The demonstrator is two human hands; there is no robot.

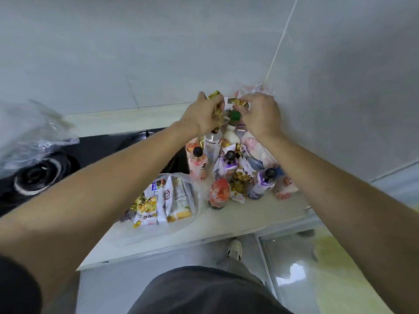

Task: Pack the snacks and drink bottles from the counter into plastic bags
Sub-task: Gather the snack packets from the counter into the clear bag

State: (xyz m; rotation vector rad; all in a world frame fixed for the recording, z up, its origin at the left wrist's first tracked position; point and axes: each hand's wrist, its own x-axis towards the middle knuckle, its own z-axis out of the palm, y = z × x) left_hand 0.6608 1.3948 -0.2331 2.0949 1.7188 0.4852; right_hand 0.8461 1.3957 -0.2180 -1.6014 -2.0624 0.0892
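My left hand (204, 114) grips a gold-and-green snack packet (214, 95) above the far end of the pile. My right hand (260, 114) pinches another green-gold snack packet (235, 102) beside it, over a green-capped bottle (234, 115). Below them stand several drink bottles: a pink one with a black cap (197, 163), a purple one (229, 164) and another purple one (264, 182), with snack packets tucked between. A clear plastic bag (169, 198) filled with snack packets lies on the counter at front left of the pile.
A pale counter (204, 232) ends at a front edge above white cabinet doors. A black gas hob (36, 175) is at left with a crumpled clear bag (29, 130) over it. A tiled wall rises right behind the pile. My shoe (235, 248) shows on the floor.
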